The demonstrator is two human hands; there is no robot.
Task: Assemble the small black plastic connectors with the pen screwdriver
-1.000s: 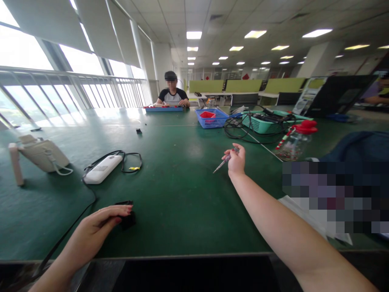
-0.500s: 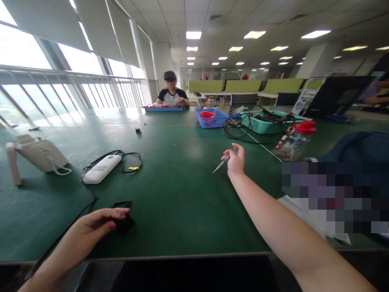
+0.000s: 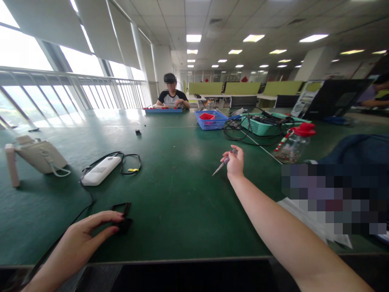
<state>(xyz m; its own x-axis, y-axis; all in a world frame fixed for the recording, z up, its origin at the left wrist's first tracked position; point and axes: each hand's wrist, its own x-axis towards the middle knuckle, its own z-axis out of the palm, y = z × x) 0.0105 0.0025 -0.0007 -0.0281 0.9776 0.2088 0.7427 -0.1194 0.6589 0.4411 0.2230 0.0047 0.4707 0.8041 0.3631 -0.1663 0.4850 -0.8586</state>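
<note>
One screwdriver [image 3: 221, 166] sits in the right hand [image 3: 236, 164], raised over the middle of the table, its slim shaft slanting down and to the left. The fingers of that hand are curled closed around the handle.

Nearer the front edge and to the left is one small black piece [image 3: 124, 228], together with one black frame [image 3: 128, 209] just beyond it; whether these two are joined cannot be made out. The left hand [image 3: 88, 232] reaches them with thumb and forefinger parted by a narrow gap, the fingertips right at the dark piece. Whether they grip it or only touch it, I cannot tell.

Beyond the left hand lie one white device [image 3: 101, 171] and a black cable [image 3: 140, 162] bearing one yellow tag [image 3: 133, 170]. Farther left stands one beige case [image 3: 45, 156] with a pale strap, next to one pink upright piece [image 3: 12, 166].

Across the green table [image 3: 182, 211] are two baskets: a blue basket [image 3: 212, 125] holding one red container [image 3: 207, 116], and a green basket [image 3: 263, 129] heaped with black cords. Near the latter stands one clear jar [image 3: 293, 148] with a red lid. Two other people show: one person [image 3: 173, 98] seated at the far end behind a blue tray [image 3: 163, 110], another partly visible at the right edge.
</note>
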